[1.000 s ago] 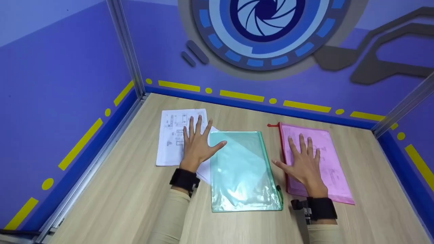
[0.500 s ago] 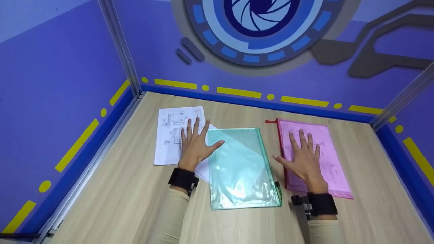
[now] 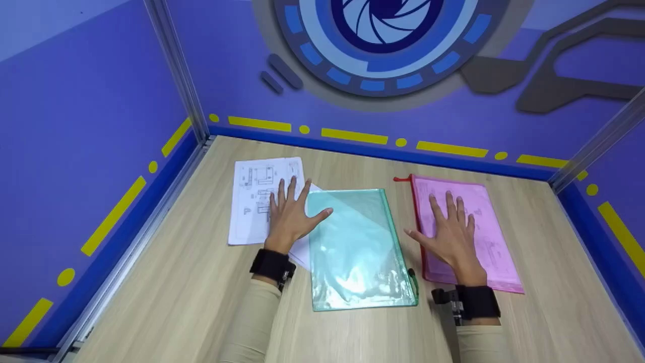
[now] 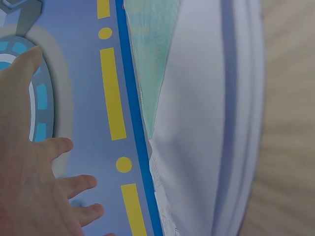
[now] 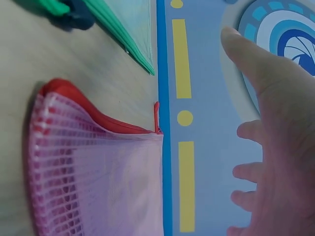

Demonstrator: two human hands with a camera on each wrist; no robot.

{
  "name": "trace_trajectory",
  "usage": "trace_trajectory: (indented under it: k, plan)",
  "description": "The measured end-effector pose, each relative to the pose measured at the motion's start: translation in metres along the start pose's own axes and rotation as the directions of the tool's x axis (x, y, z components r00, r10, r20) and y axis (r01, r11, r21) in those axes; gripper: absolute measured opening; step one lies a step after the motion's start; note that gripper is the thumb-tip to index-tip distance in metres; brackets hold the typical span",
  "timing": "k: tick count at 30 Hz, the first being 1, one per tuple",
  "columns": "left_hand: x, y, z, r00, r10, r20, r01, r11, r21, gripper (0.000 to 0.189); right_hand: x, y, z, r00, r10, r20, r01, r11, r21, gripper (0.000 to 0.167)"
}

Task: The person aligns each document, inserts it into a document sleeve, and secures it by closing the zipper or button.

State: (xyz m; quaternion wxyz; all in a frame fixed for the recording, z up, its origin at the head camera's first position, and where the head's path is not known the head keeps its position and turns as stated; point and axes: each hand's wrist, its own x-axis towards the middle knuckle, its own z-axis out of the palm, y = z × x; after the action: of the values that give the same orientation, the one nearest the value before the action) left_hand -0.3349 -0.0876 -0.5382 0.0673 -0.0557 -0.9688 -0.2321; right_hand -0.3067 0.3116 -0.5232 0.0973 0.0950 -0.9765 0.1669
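In the head view my left hand (image 3: 292, 219), fingers spread, hovers over white printed sheets (image 3: 247, 201) with technical drawings. Its thumb overlaps the left edge of a translucent green zip pouch (image 3: 352, 247), which lies partly over a second sheet. My right hand (image 3: 453, 239) is spread above a pink zip pouch (image 3: 496, 252) with a red zipper and a printed sheet inside. The left wrist view has the left hand (image 4: 29, 162) raised off the white paper (image 4: 197, 98). A gap separates the right hand (image 5: 285, 123) from the pink pouch (image 5: 118, 191) in the right wrist view. Neither hand holds anything.
A light wooden table (image 3: 166, 282) carries the sheets and pouches. Purple-blue panels with yellow dashes stand behind it (image 3: 237, 65) and on both sides, joined by metal corner posts (image 3: 176, 70). The green pouch's dark zipper pull (image 3: 411, 275) sticks out toward the right hand.
The head view has tilted slightly, shifting the scene a little up and left. Both hands stay spread over the same places, and the sheets and pouches keep their arrangement.
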Motion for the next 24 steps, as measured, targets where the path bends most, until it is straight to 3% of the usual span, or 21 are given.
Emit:
trace_trajectory:
  k: [8, 12, 15, 17, 21, 24]
  plan:
    - [-0.003, 0.012, 0.011, 1.000, 0.029, 0.012, -0.029, 1.000, 0.003, 0.105, -0.001, -0.013, 0.006, 0.997, -0.078, -0.009, 0.079, 0.989, 0.128, 0.104]
    - [-0.008, 0.024, 0.016, 0.990, 0.090, 0.113, -0.088, 0.996, -0.025, 0.104, 0.001, -0.023, 0.012, 0.990, -0.120, 0.077, 0.090, 0.945, 0.314, 0.085]
    - [-0.012, 0.030, 0.019, 0.973, 0.103, 0.208, -0.098, 0.995, -0.034, 0.104, 0.001, -0.032, 0.017, 0.976, -0.122, 0.181, 0.044, 0.922, 0.386, 0.071]
    - [-0.014, 0.031, 0.019, 0.960, 0.087, 0.265, -0.083, 0.996, -0.025, 0.105, 0.000, -0.038, 0.018, 0.967, -0.099, 0.235, 0.004, 0.928, 0.372, 0.065]
    - [-0.018, 0.031, 0.020, 0.936, 0.050, 0.348, -0.053, 0.999, -0.003, 0.108, -0.004, -0.051, 0.017, 0.949, 0.020, 0.315, -0.125, 0.940, 0.317, 0.054]
    - [-0.020, 0.029, 0.021, 0.925, 0.038, 0.379, -0.047, 0.999, 0.016, 0.108, -0.007, -0.059, 0.015, 0.917, 0.121, 0.379, -0.247, 0.921, 0.303, 0.049]
